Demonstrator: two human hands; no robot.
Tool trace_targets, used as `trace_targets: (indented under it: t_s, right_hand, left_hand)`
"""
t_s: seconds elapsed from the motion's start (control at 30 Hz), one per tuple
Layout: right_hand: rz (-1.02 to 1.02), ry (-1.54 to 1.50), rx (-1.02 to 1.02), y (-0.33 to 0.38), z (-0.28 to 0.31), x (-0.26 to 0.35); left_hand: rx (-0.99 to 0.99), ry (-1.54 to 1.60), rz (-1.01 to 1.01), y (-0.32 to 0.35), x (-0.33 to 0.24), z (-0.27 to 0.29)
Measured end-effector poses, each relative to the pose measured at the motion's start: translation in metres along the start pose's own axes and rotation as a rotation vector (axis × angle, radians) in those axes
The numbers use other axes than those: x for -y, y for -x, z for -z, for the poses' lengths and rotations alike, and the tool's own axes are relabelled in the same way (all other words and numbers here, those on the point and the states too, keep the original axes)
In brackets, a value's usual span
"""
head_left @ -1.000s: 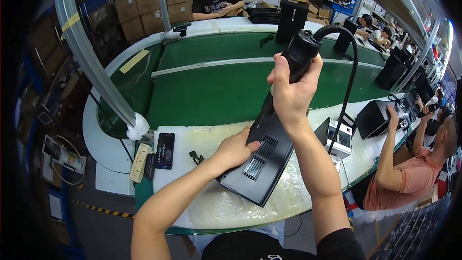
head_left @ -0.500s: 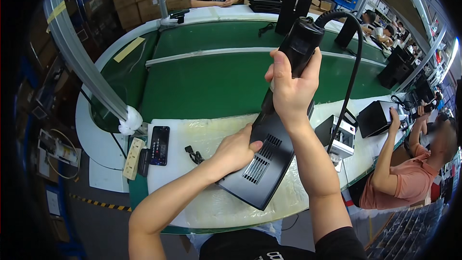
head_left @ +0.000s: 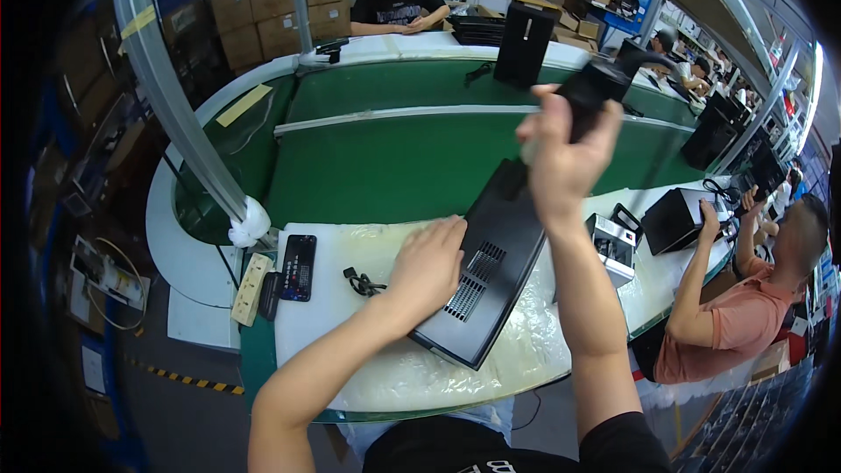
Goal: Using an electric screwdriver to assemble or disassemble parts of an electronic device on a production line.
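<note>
A slim black computer case [head_left: 512, 250] with two vent grilles lies slantwise on the padded bench in front of me. My left hand [head_left: 429, 267] is closed on its left edge, the thumb not showing clearly. In my right hand [head_left: 568, 158], raised over the far right end of the case, is a black corded tool [head_left: 589, 96] that looks like an electric screwdriver. Its thick body slants up and right and is blurred by motion. The wrist and forearm hide its lower end. A short black cable [head_left: 362, 282] lies left of the case.
A phone [head_left: 299, 268] and a power strip [head_left: 251, 289] lie at the left by a metal post [head_left: 180, 114]. Beyond the bench runs a green conveyor [head_left: 394, 158]. A small silver-and-white device [head_left: 611, 250] stands to the right, near a co-worker handling a black box [head_left: 670, 221].
My right hand has lifted the screwdriver up and right, off the case. The left hand has shifted along the left edge, its thumb no longer lying over the grille.
</note>
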State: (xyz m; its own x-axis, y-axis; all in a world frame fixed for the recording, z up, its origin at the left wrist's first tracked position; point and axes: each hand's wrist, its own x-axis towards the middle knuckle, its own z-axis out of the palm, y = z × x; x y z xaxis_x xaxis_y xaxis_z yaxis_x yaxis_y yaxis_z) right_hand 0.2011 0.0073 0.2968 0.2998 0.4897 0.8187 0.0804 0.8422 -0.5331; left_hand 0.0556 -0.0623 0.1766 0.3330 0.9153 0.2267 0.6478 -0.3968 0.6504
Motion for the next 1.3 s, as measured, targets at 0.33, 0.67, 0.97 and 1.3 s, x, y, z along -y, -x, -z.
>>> trace_targets:
  t_s: [0.33, 0.67, 0.97, 1.3]
  right_hand:
    - [0.084, 0.656, -0.413, 0.061, 0.197, 0.031]
    - [0.001, 0.678, -0.402, 0.101, 0.241, -0.015]
    - [-0.102, 0.337, -0.189, 0.064, 0.146, 0.073]
    - [-0.01, -0.194, 0.047, 0.056, 0.006, 0.102]
  left_hand:
    - [-0.556, 0.059, -0.008, 0.148, 0.012, -0.028]
    - [-0.552, 0.316, 0.226, 0.133, 0.0, -0.034]
    - [-0.528, 0.392, 0.264, 0.116, 0.006, -0.044]
    - [-0.702, 0.585, 0.204, 0.109, 0.0, -0.052]
